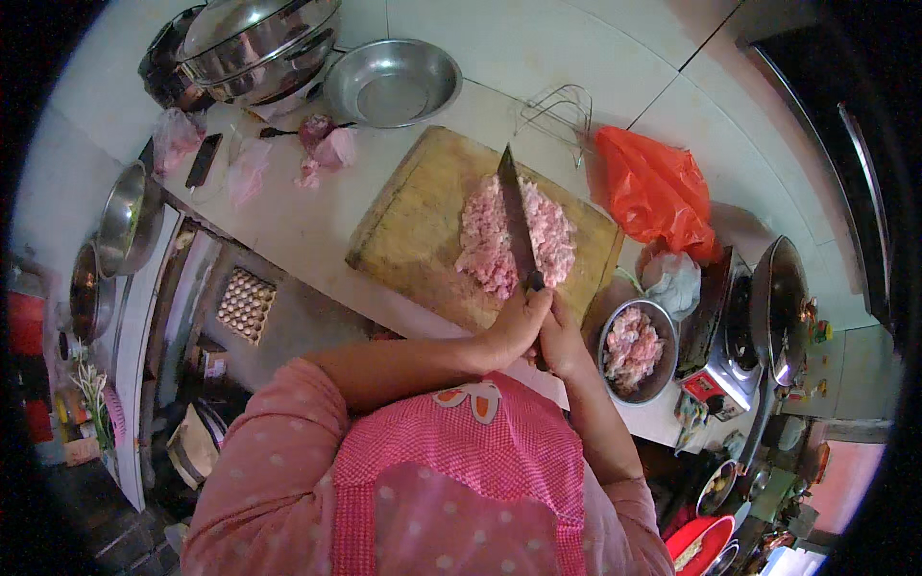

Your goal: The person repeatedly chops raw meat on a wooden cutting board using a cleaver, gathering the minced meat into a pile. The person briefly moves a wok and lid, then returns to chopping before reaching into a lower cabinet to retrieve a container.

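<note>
A thick wooden cutting board (403, 230) lies on the counter, bearing a spread of minced raw meat (486, 227). Across the mince rests or hovers a kitchen knife (515, 216), its tip pointing away from me and its handle towards me. My left hand (515, 324) and my right hand (560, 335) come together at the knife's dark handle, near the board's front edge. Both hands seem closed round it, though the fingers are mostly hidden under the backs of the hands. A metal bowl (674, 353) with more raw meat (634, 348) stands right of my right hand.
Behind the board stand an empty metal basin (392, 83) and a wire rack (558, 115). A red plastic bag (652, 187) lies to the right, near a gas stove (727, 381) with a wok (781, 317). A phone (204, 160) and thin bags lie left.
</note>
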The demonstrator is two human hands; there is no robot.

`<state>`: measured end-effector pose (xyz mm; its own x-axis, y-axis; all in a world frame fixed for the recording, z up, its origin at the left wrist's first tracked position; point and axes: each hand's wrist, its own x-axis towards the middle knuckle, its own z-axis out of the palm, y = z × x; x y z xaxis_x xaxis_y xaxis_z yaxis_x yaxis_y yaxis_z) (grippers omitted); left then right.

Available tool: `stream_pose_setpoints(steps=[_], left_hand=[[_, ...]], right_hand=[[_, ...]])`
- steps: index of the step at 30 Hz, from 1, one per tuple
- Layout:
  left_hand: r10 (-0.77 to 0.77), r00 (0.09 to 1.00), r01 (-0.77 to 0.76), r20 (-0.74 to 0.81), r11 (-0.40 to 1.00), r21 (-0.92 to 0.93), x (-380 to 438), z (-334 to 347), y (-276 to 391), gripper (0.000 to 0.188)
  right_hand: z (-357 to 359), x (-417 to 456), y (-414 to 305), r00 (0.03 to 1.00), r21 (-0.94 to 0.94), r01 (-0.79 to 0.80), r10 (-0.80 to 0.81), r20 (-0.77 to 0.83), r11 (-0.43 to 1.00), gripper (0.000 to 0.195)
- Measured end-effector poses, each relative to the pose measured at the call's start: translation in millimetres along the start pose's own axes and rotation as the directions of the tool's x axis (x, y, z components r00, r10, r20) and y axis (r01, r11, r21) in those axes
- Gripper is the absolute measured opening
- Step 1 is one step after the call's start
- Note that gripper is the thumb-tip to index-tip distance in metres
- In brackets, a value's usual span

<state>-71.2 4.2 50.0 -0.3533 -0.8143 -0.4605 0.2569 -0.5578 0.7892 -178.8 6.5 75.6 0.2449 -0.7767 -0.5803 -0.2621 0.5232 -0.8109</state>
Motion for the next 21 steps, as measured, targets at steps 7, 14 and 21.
stream_pose_setpoints(steps=[7, 14, 21], left_hand=[[0.057, 0.976, -0.020, -0.209, 0.985, 0.172, 21.5, -16.2, -33.4, 0.041], [0.551, 0.834, -0.529, -0.041, 0.818, 0.226, -13.8, -2.8, -0.5, 0.038], [0.046, 0.990, -0.047, -0.131, 0.999, -0.001, 6.6, -21.6, -27.9, 0.036]], right_hand=[[12.2, 22.4, 33.5, 0.997, -0.061, 0.070, -0.072, -0.023, 0.996, 0.033], [7.8, -8.1, -5.2, 0.867, -0.244, 0.481, -0.498, -0.010, 0.842, 0.035], [8.1, 33.4, 33.7, 0.972, -0.291, 0.221, -0.233, -0.006, 0.931, 0.036]])
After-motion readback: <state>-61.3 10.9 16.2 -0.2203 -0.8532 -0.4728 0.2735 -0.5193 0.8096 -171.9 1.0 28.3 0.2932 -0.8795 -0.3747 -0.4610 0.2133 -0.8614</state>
